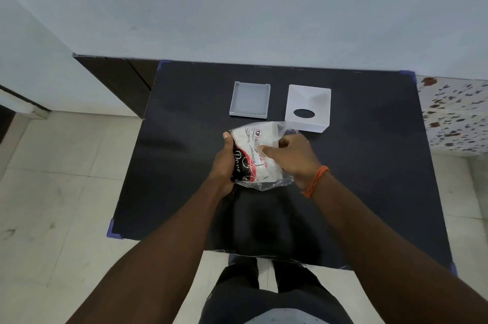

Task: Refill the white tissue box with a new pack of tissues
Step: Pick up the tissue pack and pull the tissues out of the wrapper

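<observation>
We saw a black tabletop [369,165] with blue tape at its corners [114,228], standing on a floor of pale tiles [52,191]. A plain grey-white wall [237,7] rose behind it. To the left stood a dark brown cabinet [118,81] against that wall, and at the right edge we noted a pale surface printed with brown flowers [454,115]
</observation>
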